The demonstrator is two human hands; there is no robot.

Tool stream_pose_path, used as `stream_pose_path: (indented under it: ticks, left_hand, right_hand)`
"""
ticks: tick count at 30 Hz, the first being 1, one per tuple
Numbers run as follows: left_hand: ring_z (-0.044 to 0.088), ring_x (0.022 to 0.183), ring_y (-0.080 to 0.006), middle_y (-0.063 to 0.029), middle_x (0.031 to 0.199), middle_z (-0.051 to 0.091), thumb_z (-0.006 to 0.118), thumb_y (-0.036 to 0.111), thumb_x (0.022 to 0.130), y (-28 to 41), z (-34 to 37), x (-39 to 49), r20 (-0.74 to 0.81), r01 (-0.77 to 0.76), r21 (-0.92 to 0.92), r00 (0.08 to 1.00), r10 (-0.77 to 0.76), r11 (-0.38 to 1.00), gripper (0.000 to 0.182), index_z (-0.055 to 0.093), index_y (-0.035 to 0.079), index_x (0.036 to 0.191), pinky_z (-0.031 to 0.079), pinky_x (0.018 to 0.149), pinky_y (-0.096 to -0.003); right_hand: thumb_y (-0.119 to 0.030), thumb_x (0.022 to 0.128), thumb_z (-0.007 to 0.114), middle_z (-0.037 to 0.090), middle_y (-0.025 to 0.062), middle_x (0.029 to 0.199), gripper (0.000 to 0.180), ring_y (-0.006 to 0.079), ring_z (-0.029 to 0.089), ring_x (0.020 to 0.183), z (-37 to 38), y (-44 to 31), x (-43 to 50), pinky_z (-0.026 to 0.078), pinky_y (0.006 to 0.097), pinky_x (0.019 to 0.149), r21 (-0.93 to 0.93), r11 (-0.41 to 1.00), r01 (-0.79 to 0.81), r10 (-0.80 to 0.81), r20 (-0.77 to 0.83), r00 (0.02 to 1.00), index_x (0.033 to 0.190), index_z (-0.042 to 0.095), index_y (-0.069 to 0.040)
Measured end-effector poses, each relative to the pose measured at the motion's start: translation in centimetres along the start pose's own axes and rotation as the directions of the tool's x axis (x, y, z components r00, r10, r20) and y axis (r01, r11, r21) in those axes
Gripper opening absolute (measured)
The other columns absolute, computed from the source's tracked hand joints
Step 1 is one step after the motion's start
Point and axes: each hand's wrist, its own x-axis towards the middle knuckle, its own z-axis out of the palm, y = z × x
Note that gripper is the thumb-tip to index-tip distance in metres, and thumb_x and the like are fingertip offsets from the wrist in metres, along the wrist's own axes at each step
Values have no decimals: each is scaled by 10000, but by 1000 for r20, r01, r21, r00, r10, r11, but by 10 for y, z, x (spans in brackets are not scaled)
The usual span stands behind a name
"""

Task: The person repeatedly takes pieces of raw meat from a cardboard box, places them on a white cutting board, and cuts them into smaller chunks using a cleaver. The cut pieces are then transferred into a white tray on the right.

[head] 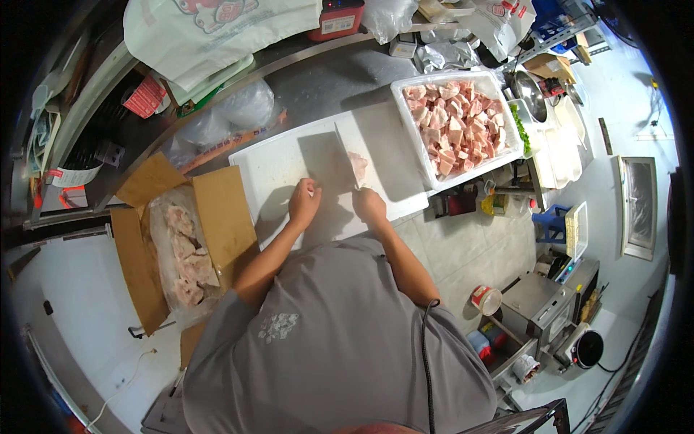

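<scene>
My right hand (pixel 370 206) grips the handle of a kitchen knife (pixel 347 154), its blade standing on edge above a white cutting board (pixel 260 168) and pointing away from me. Just right of the blade is a small piece of raw meat (pixel 358 165), partly covered by it. My left hand (pixel 304 205) is over the board left of the knife, fingers curled in and nothing visible in them. At the board's right end, a white plastic tub (pixel 400 100) holds many chunks of raw pale-pink meat (pixel 455 125).
An open cardboard box (pixel 225 209) on the left contains larger raw meat pieces (pixel 187 260) in a clear plastic liner. Behind the board are plastic bags (pixel 246 103) and a shelf edge (pixel 293 57). Steel bowls (pixel 528 95) and white foam containers (pixel 558 146) stand beyond the tub.
</scene>
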Motion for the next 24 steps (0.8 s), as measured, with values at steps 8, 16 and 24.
stream_pose_path:
  ticks: [8,16,24]
  left_hand:
    - [537,1238,-405,-226,1334,545,721,257,803,68,53,39,67,67,263,994,-87,962,619,449,14,1303,460,1013,-503]
    - [561,1126,-369,-176,1207,581,681,138,806,41,29,39,79,-190,348,982,173,918,397,571,55,1179,438,995,-493]
    - [592,968,-367,-136,1014,638,725,287,837,-14,17,32,-108,-235,462,942,317,855,307,652,82,1054,459,842,-486]
  right_hand:
    - [-395,979,522,685,196,738,431,342,673,582,-4,32,-4,539,452,639,154,984,-87,78,62,995,874,668,-4]
    - [-339,960,565,632,270,744,385,447,629,721,-5,53,-41,476,492,667,127,991,47,-24,-172,985,896,660,29]
    - [-386,977,524,652,260,758,429,439,648,746,-7,3,-20,491,498,699,76,986,147,-138,-105,985,918,663,16]
